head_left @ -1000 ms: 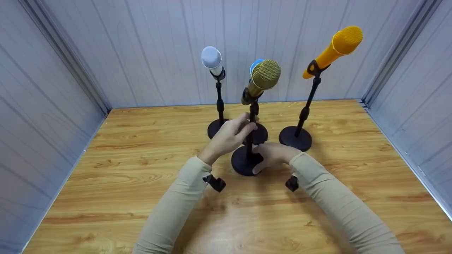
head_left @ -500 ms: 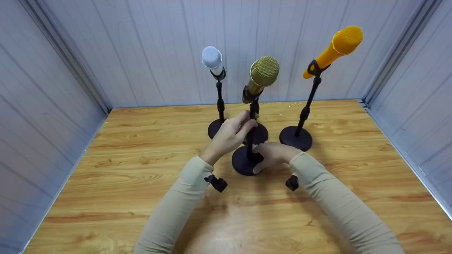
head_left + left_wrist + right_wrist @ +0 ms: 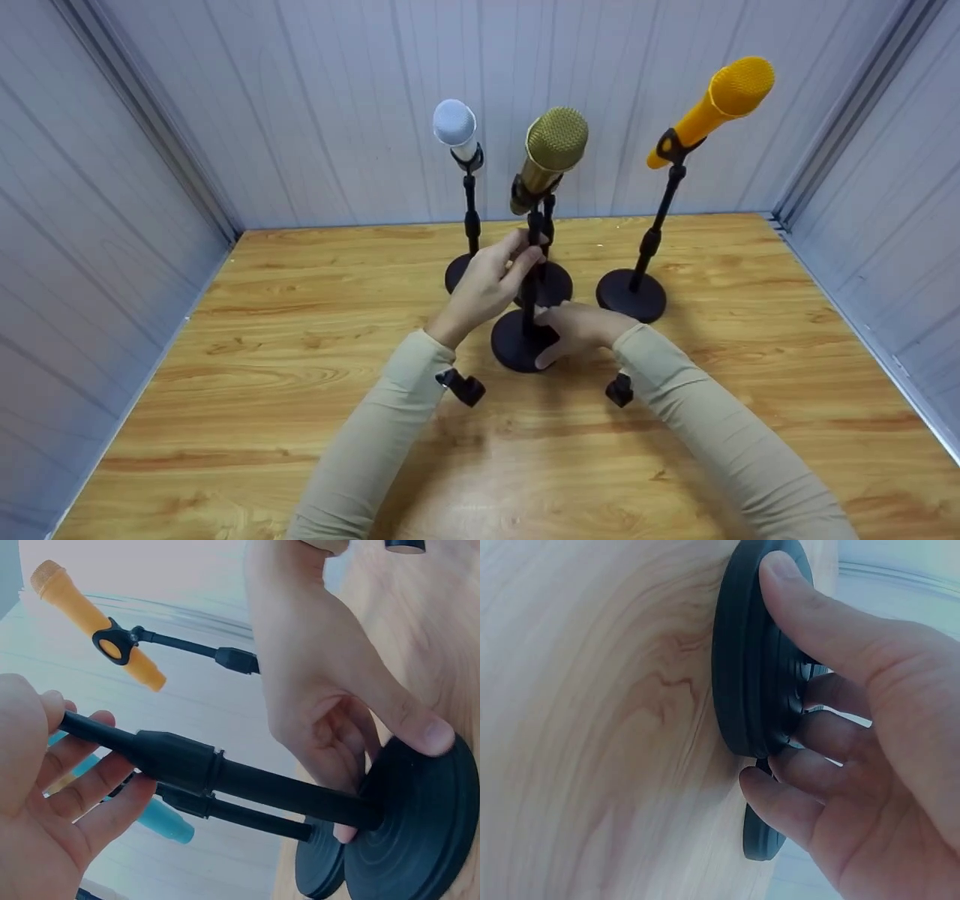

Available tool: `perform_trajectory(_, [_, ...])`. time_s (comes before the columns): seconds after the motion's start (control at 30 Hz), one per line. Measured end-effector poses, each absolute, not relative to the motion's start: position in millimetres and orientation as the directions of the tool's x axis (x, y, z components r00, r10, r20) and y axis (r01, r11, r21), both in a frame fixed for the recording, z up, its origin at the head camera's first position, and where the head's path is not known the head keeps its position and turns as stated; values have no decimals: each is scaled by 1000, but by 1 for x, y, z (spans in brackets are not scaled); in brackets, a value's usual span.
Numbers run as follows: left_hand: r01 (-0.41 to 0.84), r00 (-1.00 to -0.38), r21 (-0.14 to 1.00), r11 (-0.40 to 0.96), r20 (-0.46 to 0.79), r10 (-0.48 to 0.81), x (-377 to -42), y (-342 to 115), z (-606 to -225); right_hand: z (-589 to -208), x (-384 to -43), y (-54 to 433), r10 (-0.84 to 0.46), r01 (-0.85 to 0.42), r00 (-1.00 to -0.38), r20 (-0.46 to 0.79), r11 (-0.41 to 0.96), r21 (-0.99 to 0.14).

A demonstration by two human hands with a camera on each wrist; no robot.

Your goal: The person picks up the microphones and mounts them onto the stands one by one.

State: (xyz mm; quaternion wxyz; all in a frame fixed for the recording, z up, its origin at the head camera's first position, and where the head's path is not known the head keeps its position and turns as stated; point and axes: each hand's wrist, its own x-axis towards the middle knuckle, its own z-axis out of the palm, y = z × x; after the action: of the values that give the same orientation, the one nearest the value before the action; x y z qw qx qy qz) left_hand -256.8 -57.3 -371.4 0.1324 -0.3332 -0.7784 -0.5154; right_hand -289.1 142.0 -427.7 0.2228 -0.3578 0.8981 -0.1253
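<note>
A gold microphone [image 3: 556, 140] sits tilted in the clip of a black desk microphone stand [image 3: 300, 793]. My left hand [image 3: 482, 287] pinches the thin upper pole between thumb and fingers, just above the thick collar [image 3: 176, 762]. Down at the round base [image 3: 513, 342], my right hand [image 3: 587, 327] grips with its thumb over the rim and its fingers bent round the far side near the pole. The base stands on the wooden table. Behind this stand, the head view hides a blue microphone [image 3: 174, 825], which the left wrist view shows on its own stand.
A white microphone [image 3: 454, 124] on a black stand is at the back left. To the right, a yellow microphone [image 3: 724, 97] leans in its stand, whose base [image 3: 631, 295] sits on the wooden table [image 3: 300, 390]. Panelled walls [image 3: 337, 112] enclose the table's back and sides.
The gold microphone has risen with the upper pole and my left hand, while the base and right hand stay put. The blue microphone's head has become hidden behind the gold one.
</note>
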Motion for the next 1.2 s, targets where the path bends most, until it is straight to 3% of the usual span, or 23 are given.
perform_trajectory(0.27, [641,-751,738,211,547,370,-254,-56,-370,-432,-288,147,-737,-616,-640,-219,662,-427])
perform_trajectory(0.47, [659,-739,725,200,573,355,-253,-55,-368,-433,-288,161,-720,-528,-693,50,458,-715])
perform_trajectory(0.63, [677,-724,710,194,594,350,-253,-55,-366,-430,-284,167,-640,-478,-741,204,289,-829])
perform_trajectory(0.93, [698,-710,680,224,616,339,-254,-53,-365,-430,-275,156,-574,-325,-791,209,105,-940])
perform_trajectory(1.2, [699,-708,678,228,612,353,-256,-52,-364,-425,-272,148,-521,-281,-834,180,122,-952])
